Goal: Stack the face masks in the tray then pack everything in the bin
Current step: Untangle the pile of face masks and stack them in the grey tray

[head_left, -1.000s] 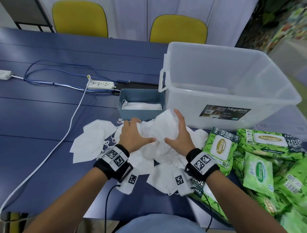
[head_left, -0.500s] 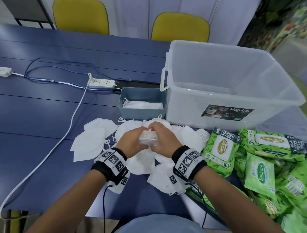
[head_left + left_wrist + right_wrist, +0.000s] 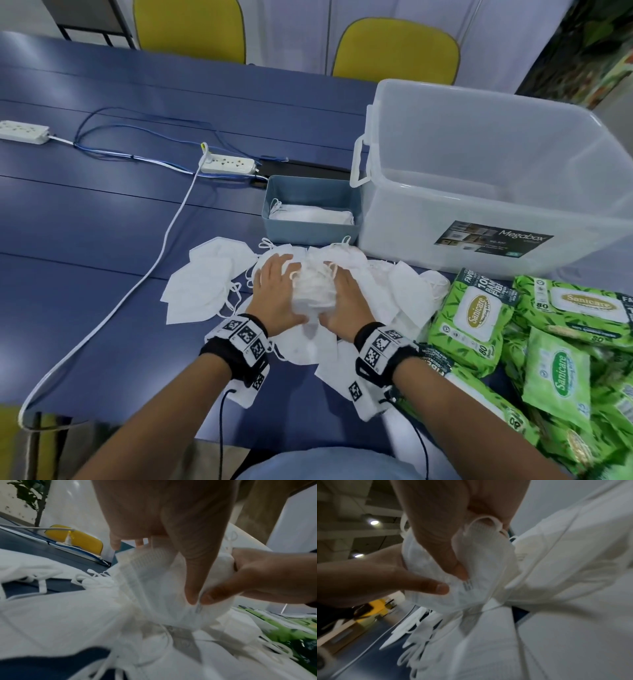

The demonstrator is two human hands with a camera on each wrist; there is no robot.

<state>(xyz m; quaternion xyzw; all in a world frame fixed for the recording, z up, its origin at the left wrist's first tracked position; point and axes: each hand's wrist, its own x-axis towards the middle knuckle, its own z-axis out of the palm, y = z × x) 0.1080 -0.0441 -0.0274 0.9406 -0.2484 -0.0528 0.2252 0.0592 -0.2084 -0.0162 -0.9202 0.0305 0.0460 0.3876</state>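
Both forearms reach forward over the table, left hand [image 3: 279, 294] and right hand [image 3: 346, 301] clasping a bunch of face masks [image 3: 313, 289] between them (thumbs pinching its near edge).

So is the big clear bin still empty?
Empty as far as visible: through the Megabox bin's clear walls nothing shows inside; wipes packs lie outside.

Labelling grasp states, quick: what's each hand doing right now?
Left hand: holding the small bundle of white folded fabric face masks.
Right hand: holding the same bundle from the other side.
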